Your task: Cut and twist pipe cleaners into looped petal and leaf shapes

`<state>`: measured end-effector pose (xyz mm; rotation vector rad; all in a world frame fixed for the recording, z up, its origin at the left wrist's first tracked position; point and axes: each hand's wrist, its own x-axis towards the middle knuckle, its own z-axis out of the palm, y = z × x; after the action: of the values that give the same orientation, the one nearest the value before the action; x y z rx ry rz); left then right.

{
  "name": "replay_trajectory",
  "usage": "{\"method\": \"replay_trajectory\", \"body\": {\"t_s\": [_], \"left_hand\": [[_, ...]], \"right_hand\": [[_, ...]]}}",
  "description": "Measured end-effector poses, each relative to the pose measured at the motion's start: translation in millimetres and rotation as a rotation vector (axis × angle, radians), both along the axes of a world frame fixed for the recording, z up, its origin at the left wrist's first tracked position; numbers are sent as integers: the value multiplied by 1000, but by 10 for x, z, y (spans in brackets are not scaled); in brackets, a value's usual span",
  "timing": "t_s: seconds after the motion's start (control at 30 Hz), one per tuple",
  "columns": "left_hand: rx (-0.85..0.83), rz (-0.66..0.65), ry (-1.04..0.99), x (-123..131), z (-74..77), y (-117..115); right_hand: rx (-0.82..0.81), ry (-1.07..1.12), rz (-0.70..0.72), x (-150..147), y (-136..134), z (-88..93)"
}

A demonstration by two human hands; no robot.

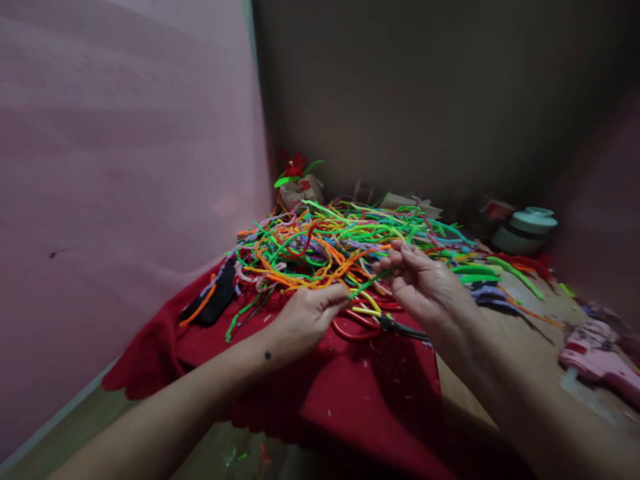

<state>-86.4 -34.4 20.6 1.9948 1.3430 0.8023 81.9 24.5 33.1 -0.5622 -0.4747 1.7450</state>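
A green pipe cleaner (369, 283) stretches between my two hands above the near side of the table. My left hand (313, 319) is closed round its lower end. Its upper part runs into the fingers of my right hand (423, 280), which pinch it between thumb and fingertips. Just beyond both hands lies a tangled heap of pipe cleaners (320, 250) in orange, green, red, purple and other colours. Below the hands, red-handled scissors (357, 328) rest on the red cloth (350, 400), their dark blades pointing right, partly behind my right hand.
A dark flat object (213, 297) lies left of the heap. A red flower (293, 165) with green leaves stands at the back. To the right are a pale green lidded container (526, 230), green leaf shapes (473, 274) and a pink glue gun (597, 357). A pink wall (125, 167) borders the left.
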Motion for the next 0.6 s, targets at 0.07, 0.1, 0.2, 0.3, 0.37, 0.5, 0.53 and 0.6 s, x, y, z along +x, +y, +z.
{"method": "replay_trajectory", "body": {"t_s": [0.07, 0.1, 0.2, 0.3, 0.37, 0.5, 0.53, 0.6], "left_hand": [[-19, -30, 10, 46, -29, -38], [-46, -38, 1, 66, -34, -47], [-190, -45, -32, 99, -12, -35], [-324, -39, -60, 85, 4, 0], [-362, -30, -85, 57, -20, 21], [-338, -38, -37, -13, -128, 59], [-310, -45, -5, -30, -153, 67], [-255, -57, 58, -66, -183, 82]], "right_hand": [[-21, -16, 36, 43, -2, 1], [-38, -23, 54, 59, -4, -3], [-83, -30, 62, 104, -5, -27], [-81, -8, 33, 184, 22, -35], [-79, 0, -13, 263, 52, -28], [-132, -23, -119, 419, 101, -57], [-143, -27, -130, 450, 108, -80], [-140, -32, -139, 504, 120, -133]]}}
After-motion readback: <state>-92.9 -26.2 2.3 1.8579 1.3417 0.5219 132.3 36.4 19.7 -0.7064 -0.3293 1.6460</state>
